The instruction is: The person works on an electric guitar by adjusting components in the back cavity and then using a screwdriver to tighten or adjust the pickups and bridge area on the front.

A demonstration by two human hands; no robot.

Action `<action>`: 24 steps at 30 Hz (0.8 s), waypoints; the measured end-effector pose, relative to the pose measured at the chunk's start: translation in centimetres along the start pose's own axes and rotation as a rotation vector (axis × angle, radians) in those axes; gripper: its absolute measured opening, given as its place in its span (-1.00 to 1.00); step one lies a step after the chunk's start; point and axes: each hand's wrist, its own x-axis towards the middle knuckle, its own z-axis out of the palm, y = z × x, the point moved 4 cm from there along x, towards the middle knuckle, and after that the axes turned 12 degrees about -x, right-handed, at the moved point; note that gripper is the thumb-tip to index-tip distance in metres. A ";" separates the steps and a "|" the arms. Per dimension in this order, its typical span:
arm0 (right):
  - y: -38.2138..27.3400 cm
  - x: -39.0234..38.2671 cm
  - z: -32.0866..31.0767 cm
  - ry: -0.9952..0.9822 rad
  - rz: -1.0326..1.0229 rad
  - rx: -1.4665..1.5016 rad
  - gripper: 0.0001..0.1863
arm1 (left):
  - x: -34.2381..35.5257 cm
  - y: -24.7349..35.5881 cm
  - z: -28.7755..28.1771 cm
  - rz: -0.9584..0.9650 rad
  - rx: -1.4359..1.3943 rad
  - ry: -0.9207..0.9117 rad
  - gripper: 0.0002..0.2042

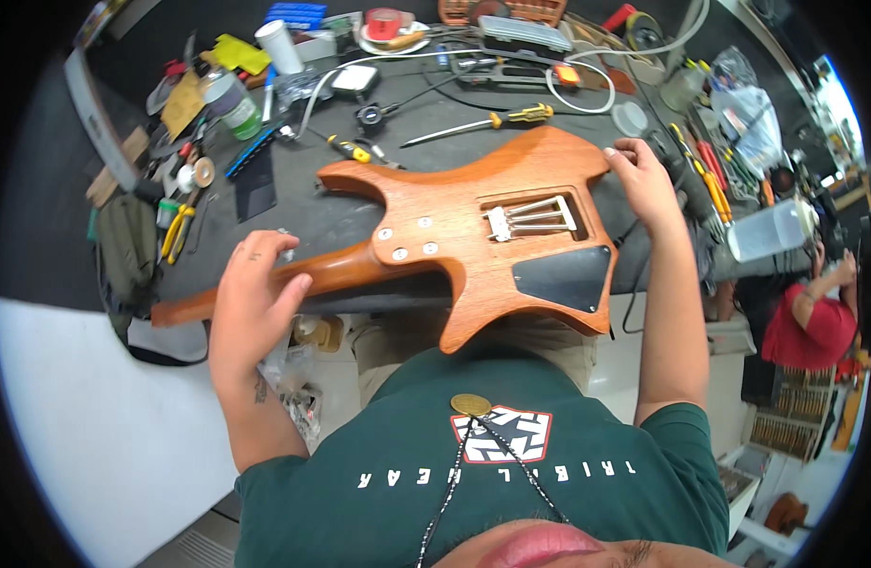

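An orange-brown wooden electric guitar (492, 189) lies back upward across the bench, showing four neck screws, a spring cavity (530, 216) and a black cover plate (558, 275). My left hand (255, 298) is over the neck (336, 263), thumb and fingers apart and curved loosely across it. At the body's upper right corner, my right hand (643, 185) has its fingers curled against the edge, gripping it. A yellow-handled screwdriver (473, 123) lies just beyond the body.
The dark bench (331, 218) holds pliers (180, 232), a spray bottle (227, 104), cables, several tools and a plastic container (765, 232). A bag (123, 246) hangs at the left beside a white surface (76, 398). Another person in red (804, 317) is at the right.
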 end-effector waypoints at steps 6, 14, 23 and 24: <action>-1.4 4.2 3.5 -0.195 0.043 -0.194 -0.05 | -3.6 -2.5 3.0 0.020 0.302 -0.040 -0.23; -1.5 5.6 2.8 -0.287 0.180 0.008 0.06 | -0.2 -4.0 1.4 0.032 0.302 -0.292 -0.38; -5.4 0.5 -9.5 0.132 -0.282 0.273 -0.28 | -0.2 0.8 -1.4 0.176 0.409 -0.056 -0.43; -5.8 -1.1 -11.5 0.223 -0.386 0.330 -0.33 | -0.6 2.2 -2.4 0.173 0.449 -0.004 -0.45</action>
